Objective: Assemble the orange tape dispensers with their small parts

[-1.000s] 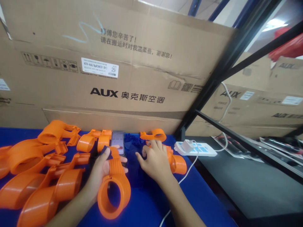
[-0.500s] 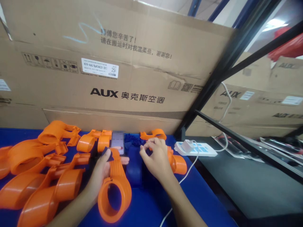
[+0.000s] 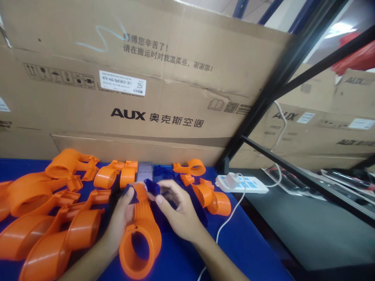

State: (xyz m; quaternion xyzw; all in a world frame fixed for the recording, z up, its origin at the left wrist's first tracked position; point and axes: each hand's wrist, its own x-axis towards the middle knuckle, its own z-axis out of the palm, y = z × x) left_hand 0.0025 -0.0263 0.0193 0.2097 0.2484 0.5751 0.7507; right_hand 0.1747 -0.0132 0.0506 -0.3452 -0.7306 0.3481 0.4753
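My left hand point(image 3: 120, 220) is closed around the upper end of an orange plastic ring with a ribbed stem point(image 3: 143, 211). The ring hangs toward me, its round opening facing the camera. A small dark-blue piece point(image 3: 131, 192) shows under my left thumb, against the stem's left side. Between thumb and fingers, my right hand point(image 3: 183, 214) pinches another small dark-blue piece point(image 3: 152, 187) at the right side of the stem's top end. What the blue pieces are made of is hard to tell. My left fingers are partly hidden behind the orange part.
Several similar orange ring parts point(image 3: 48, 236) lie at left, with more point(image 3: 221, 203) at right on the blue tabletop point(image 3: 246, 242). A phone point(image 3: 145, 171) stands behind my hands, near loose blue pieces point(image 3: 165, 171). A white power strip point(image 3: 254, 185), black rack post point(image 3: 249, 113) and large carton point(image 3: 175, 97) border the area.
My right hand has moved left from the blue pieces to the top of the orange ring part, now with a small blue piece in its fingers. My left hand stays almost in place.
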